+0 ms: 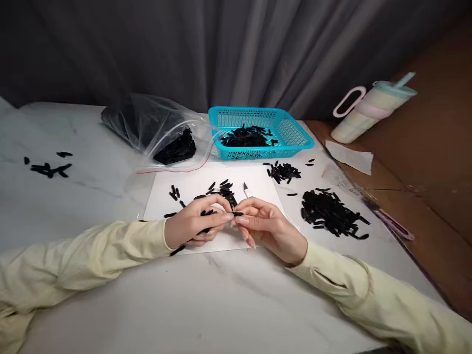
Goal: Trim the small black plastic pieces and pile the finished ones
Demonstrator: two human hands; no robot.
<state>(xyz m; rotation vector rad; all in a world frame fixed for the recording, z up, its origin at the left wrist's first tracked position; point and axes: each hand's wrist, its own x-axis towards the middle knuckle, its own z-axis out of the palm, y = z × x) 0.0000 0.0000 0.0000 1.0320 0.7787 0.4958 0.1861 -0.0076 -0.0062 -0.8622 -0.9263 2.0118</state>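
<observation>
Over a white sheet, my left hand and my right hand meet fingertip to fingertip. Between them they pinch one small dark elongated piece; its exact kind I cannot tell. Several more such pieces lie inside the curled fingers of my left hand. On the sheet just beyond my hands is a loose heap of black pieces, with a few strays to the left. A craft knife with a pale handle lies behind my right hand, its handle partly hidden.
At the back stand a blue basket and a clear zip bag, both holding black pieces. Piles lie at right, scattered pieces at far left. Beyond the right edge are a tumbler, paper and pink-handled scissors.
</observation>
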